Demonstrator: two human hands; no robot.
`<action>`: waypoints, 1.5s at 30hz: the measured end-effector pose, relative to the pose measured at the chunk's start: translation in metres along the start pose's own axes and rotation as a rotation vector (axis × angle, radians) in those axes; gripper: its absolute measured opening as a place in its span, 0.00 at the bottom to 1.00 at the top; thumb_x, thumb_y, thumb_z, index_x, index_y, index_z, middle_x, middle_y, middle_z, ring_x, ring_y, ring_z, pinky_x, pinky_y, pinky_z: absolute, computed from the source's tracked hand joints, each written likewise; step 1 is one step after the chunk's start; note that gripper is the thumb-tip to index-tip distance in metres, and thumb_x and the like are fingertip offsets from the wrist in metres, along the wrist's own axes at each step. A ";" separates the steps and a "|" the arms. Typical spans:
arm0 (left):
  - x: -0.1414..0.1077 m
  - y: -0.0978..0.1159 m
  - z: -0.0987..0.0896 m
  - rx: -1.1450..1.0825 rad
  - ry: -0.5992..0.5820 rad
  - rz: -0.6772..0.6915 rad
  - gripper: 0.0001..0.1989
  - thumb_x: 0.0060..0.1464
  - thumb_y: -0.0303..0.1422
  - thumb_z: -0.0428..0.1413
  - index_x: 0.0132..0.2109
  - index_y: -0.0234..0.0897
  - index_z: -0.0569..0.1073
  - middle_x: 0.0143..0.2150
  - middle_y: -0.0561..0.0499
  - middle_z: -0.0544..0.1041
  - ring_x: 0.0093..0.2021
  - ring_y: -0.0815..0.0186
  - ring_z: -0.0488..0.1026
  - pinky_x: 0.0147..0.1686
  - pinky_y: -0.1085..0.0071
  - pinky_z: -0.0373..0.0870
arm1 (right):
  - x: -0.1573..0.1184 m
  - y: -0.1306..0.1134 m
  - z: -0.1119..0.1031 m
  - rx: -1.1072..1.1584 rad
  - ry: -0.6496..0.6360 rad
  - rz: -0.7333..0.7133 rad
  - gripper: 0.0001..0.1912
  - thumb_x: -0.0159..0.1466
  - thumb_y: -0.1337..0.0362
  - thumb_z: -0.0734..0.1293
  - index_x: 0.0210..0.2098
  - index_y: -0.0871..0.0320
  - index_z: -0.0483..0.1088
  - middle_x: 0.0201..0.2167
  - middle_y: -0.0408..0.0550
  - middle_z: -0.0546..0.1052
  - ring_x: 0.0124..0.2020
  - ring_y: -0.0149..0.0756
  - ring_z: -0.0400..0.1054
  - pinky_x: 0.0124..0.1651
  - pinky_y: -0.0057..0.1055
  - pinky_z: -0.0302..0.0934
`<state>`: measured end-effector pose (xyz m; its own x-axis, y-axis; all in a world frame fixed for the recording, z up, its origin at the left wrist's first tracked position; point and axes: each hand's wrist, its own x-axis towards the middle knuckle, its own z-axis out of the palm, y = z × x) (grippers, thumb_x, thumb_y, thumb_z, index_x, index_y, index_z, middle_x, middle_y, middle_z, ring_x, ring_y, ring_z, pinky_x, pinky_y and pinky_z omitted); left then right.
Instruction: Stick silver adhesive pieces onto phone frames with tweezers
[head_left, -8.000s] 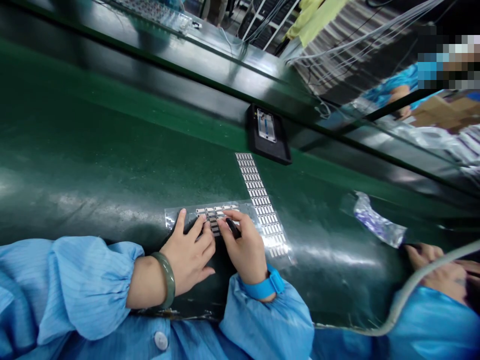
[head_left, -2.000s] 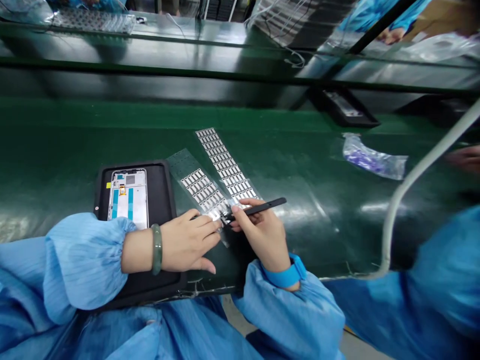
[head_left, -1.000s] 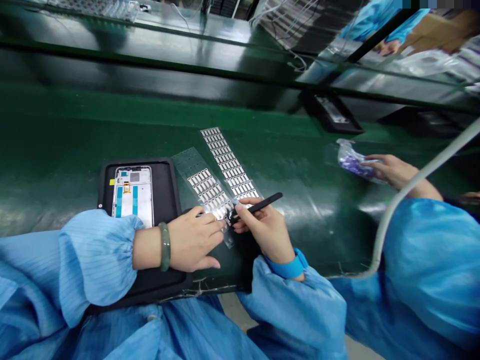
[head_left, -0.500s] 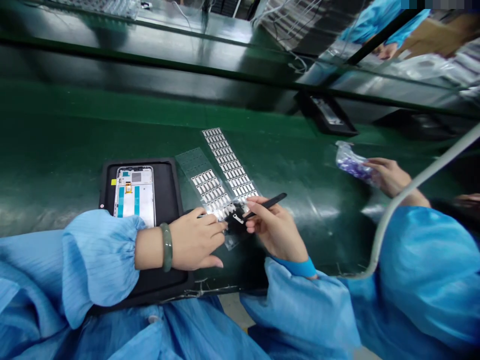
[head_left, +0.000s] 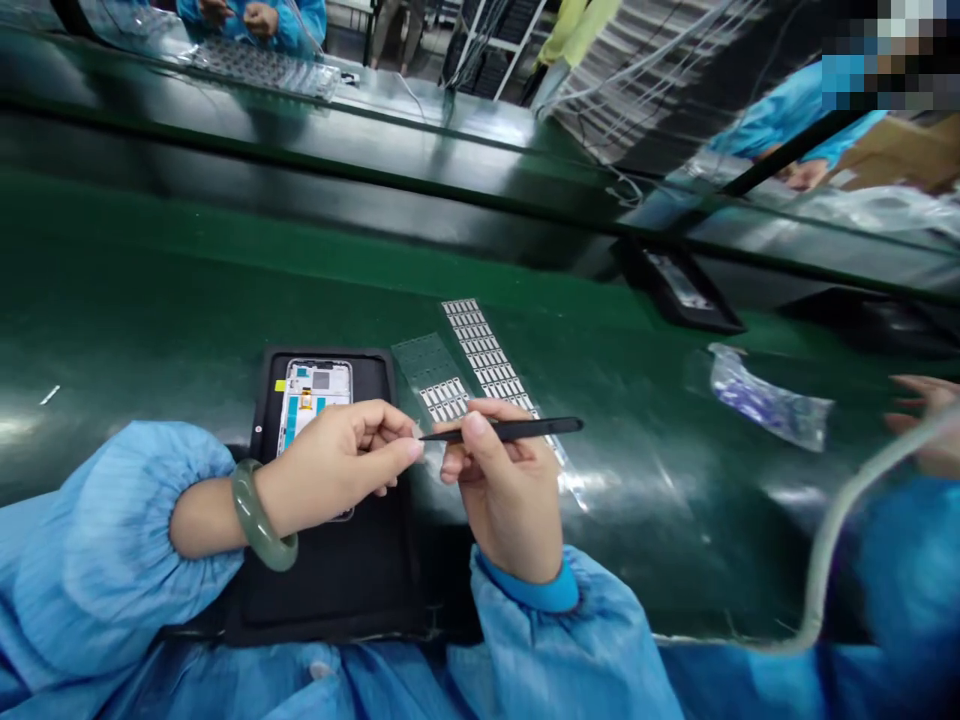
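Observation:
My right hand [head_left: 514, 480] grips black tweezers [head_left: 525, 430], their tip pointing left to the fingertips of my left hand [head_left: 341, 460]. Thumb and forefinger of that left hand are pinched together at the tip; a tiny pale piece seems to be there, too small to name. Below the left hand lies a phone frame [head_left: 337, 380] with blue strips and a gold flex piece, in a black tray [head_left: 330, 580]. Beyond my hands are two clear sheets of small metal-looking stickers: a partly bare sheet [head_left: 442, 395] and a fuller sheet [head_left: 484, 350].
A plastic bag with purple contents [head_left: 769, 400] lies on the green bench [head_left: 150, 300]. Behind it stands another black tray [head_left: 720, 315]. A pale hose [head_left: 825, 560] curves up at right, near a co-worker's hand [head_left: 930, 420]. More people work across the bench.
My hands have lifted off the sticker sheets and come together over the tray, left hand now pinching at the tweezer tip. The co-worker has let go of the purple bag.

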<state>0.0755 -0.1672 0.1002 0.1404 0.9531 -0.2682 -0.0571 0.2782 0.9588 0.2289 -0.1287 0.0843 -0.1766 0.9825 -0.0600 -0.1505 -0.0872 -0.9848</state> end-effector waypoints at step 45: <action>-0.025 -0.044 -0.064 1.193 0.169 0.436 0.08 0.59 0.32 0.49 0.44 0.35 0.69 0.49 0.44 0.70 0.49 0.57 0.66 0.45 0.57 0.61 | 0.070 0.040 0.053 -0.176 -0.321 0.142 0.13 0.56 0.59 0.71 0.31 0.59 0.65 0.25 0.44 0.77 0.23 0.31 0.74 0.24 0.21 0.70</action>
<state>0.0108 -0.1955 0.0585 0.2019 0.9656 0.1639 0.8631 -0.2545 0.4362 0.1590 -0.0720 0.0491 -0.4835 0.8584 -0.1713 0.0614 -0.1619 -0.9849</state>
